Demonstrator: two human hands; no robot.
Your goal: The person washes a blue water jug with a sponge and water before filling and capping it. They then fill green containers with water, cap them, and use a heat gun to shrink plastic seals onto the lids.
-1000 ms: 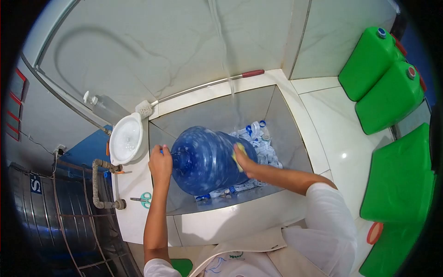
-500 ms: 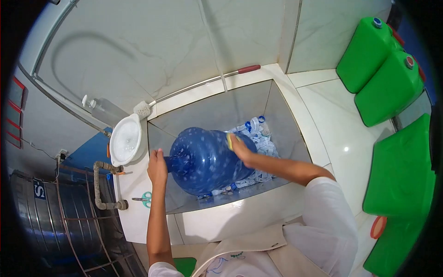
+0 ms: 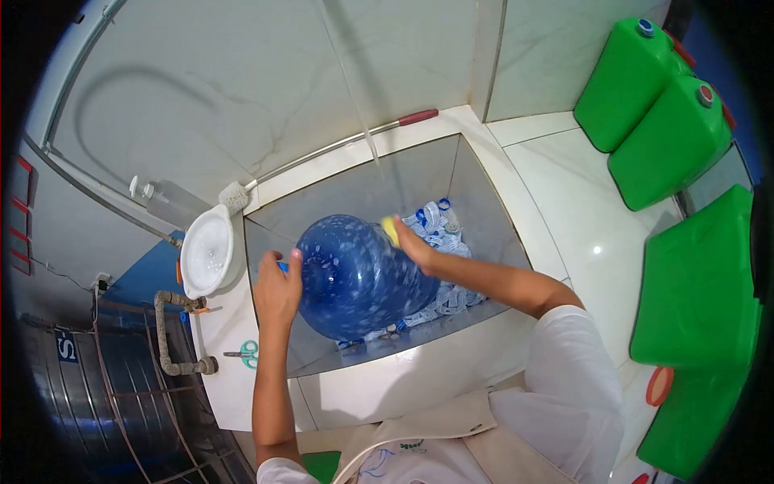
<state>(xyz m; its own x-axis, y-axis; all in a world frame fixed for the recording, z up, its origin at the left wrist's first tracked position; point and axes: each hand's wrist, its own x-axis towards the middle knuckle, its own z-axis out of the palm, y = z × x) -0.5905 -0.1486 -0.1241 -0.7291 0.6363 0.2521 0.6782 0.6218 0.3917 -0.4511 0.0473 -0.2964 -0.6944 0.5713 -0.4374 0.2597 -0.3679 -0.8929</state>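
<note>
A large blue water jug [image 3: 355, 278], wet with foam spots, lies on its side in the grey sink basin [image 3: 314, 211]. My left hand [image 3: 278, 286] is closed round the jug's neck at its left end. In my right hand [image 3: 413, 246] is a yellow sponge [image 3: 390, 231], held at the jug's upper right side. Behind and under the jug, a heap of white and blue strips and caps [image 3: 451, 242] lies in the basin.
A white bowl [image 3: 208, 252], a pump bottle [image 3: 173, 202] and teal-handled scissors [image 3: 248, 353] stand or lie left of the basin. A long-handled brush [image 3: 322, 149] lies along its back rim. Green jerrycans [image 3: 669, 141] are at the right. Pipes [image 3: 165, 335] run at the left.
The jug's neck end has turned toward me, and my left hand has turned with it. The sponge in my right hand has shifted slightly left and up along the jug. The whole view has shifted a little.
</note>
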